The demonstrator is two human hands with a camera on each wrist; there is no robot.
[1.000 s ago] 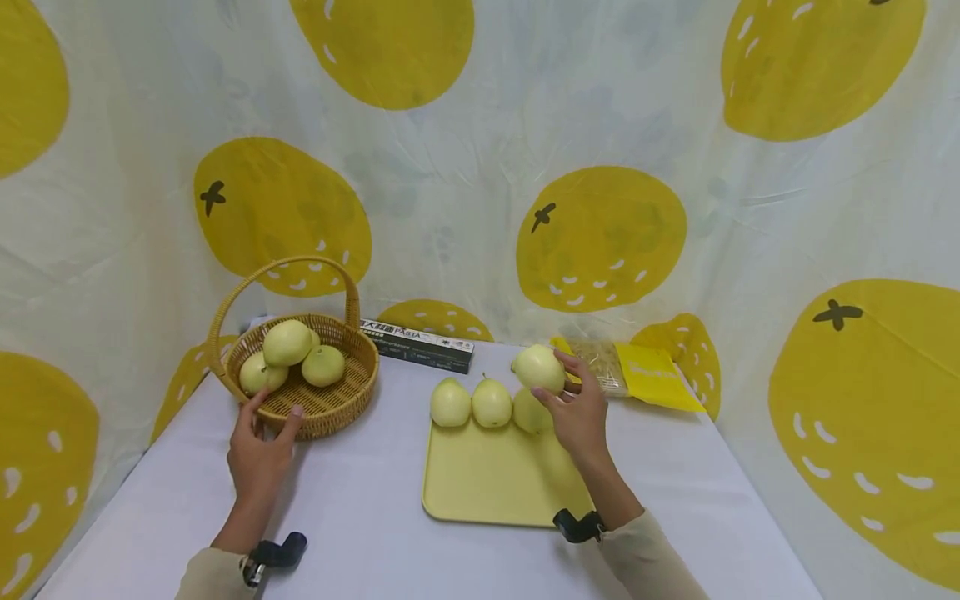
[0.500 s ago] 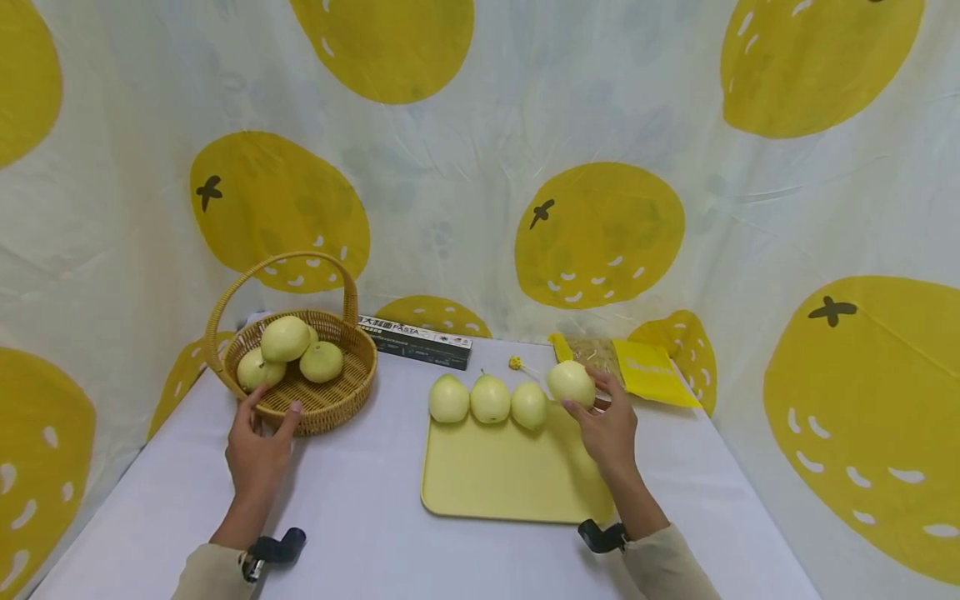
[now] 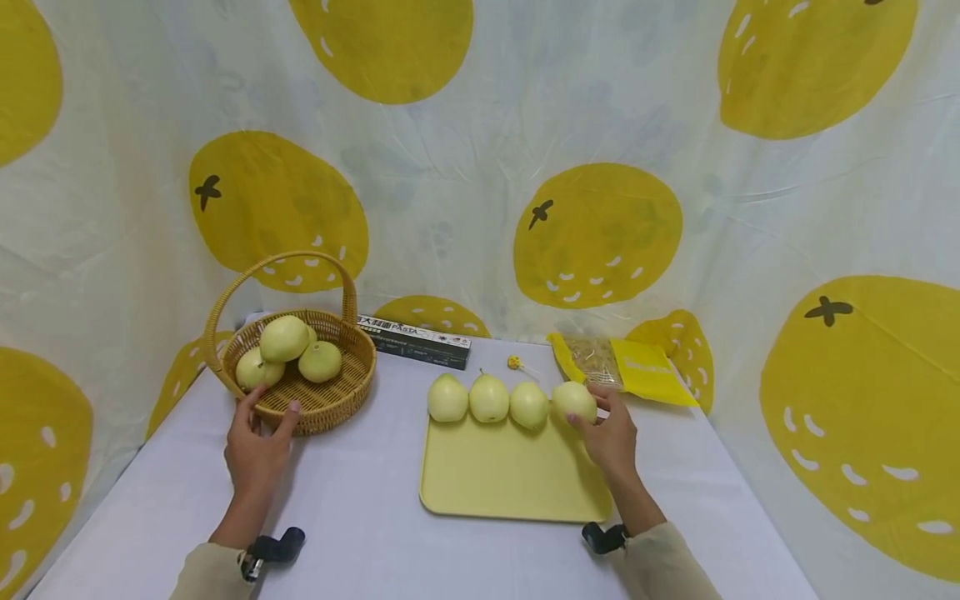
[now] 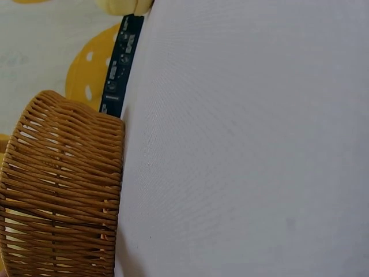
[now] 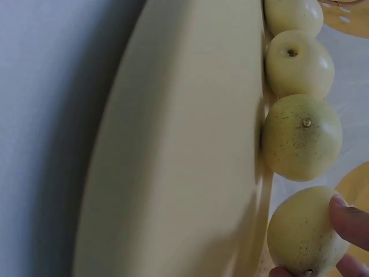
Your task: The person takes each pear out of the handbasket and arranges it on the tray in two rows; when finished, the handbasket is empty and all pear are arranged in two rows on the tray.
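At the far right corner of the tray [image 3: 517, 475], the right hand [image 3: 615, 435] is pinching a pear [image 3: 572, 402] in a thumb-and-finger grip, seemingly aligning it with three other pears [image 3: 489, 400], while the left hand [image 3: 258, 454], grip loosely spread, is touching the wicker basket [image 3: 333, 414], apparently steadying it.

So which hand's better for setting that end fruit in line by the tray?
Probably the right hand: it holds the end fruit, next to three other fruits along the far edge of the tray. The left hand is farther off, at the rim of the basket.
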